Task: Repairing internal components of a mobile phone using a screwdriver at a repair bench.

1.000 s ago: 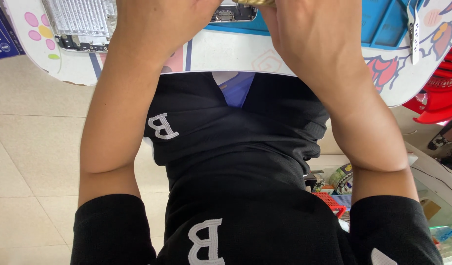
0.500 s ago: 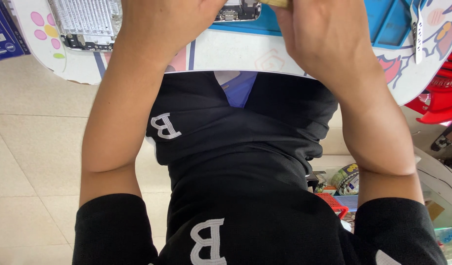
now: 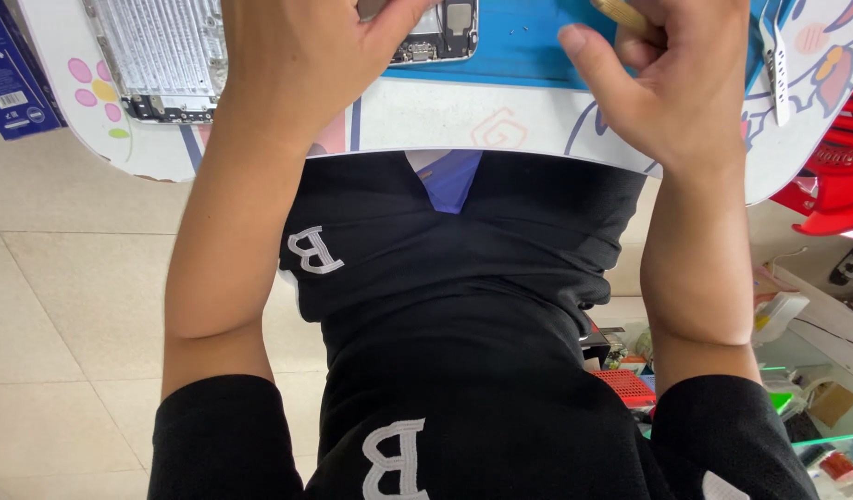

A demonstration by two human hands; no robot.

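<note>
Head view: opened phone (image 3: pixel 435 32) under left hand (image 3: pixel 306 56), beside right hand (image 3: pixel 676 83).

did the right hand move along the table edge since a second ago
Yes. The right hand, gripping a tan tool handle, has shifted rightward along the blue work mat on the white patterned table.

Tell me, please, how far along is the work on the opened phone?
Done: the phone body lies opened, its inner parts showing, and a separate metal panel lies aside on the table. In hand: the left hand rests on the phone; the right hand grips a yellowish tool handle. Left: both pieces remain apart.
</note>
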